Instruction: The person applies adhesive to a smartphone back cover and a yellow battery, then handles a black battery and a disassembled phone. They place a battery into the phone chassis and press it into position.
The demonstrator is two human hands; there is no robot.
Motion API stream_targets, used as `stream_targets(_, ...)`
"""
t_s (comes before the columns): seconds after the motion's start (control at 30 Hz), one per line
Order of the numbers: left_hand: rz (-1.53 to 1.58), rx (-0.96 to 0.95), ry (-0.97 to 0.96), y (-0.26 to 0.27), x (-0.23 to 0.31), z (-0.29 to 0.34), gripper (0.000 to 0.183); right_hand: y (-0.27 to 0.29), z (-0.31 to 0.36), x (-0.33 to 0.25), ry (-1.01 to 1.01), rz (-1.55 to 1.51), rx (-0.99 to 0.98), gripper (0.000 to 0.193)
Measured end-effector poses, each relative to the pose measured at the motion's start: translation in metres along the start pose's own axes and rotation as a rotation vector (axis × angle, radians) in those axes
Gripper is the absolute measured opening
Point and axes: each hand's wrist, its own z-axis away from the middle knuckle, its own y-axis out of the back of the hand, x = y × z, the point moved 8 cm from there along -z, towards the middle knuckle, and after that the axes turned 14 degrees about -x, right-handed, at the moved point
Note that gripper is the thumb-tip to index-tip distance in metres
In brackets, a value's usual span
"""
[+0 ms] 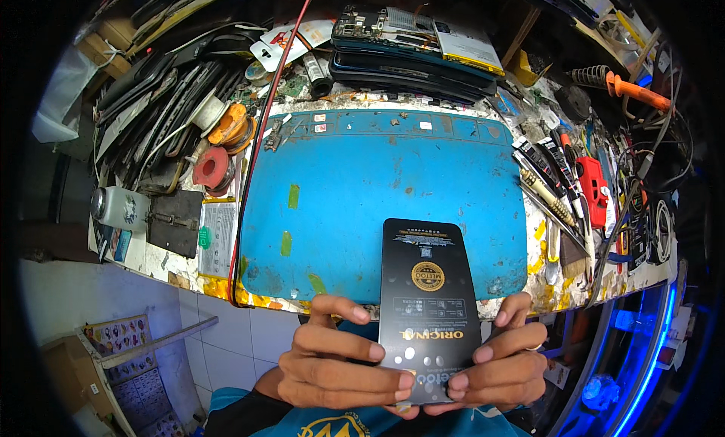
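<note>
My left hand [343, 358] and my right hand [502, 361] both grip a black phone screen [429, 316] by its lower end, one on each side. Gold and white print covers a film on its front, and pale bubble-like spots show near the bottom. It stands tilted over the front edge of a blue work mat [340, 188], its top end overlapping the mat. The thumbs and fingertips rest on the screen's side edges and lower corners. Its back is hidden from me.
Phones and panels [415, 56] are stacked behind the mat. On the left are solder spools [214, 169], a white bottle [121, 209], a flat battery [217, 237] and a red cable [260, 135]. Tweezers, brushes and a red tool [593, 192] crowd the right, below an orange-handled soldering iron [638, 92].
</note>
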Motion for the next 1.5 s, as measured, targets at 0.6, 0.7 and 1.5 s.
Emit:
stream_targets(0.6,0.056,-0.040,0.088,0.000,-0.008,-0.001,0.034,0.013,-0.001,0.011,-0.094,-0.106,-0.074,0.022)
stream_targets(0.7,0.091,-0.087,0.161,0.001,-0.010,-0.005,0.030,0.010,-0.003,0.013,-0.189,-0.099,-0.075,0.021)
stream_targets(1.5,0.045,-0.129,0.168,0.006,-0.010,-0.009,0.029,0.008,-0.008,0.011,-0.127,-0.088,-0.081,0.028)
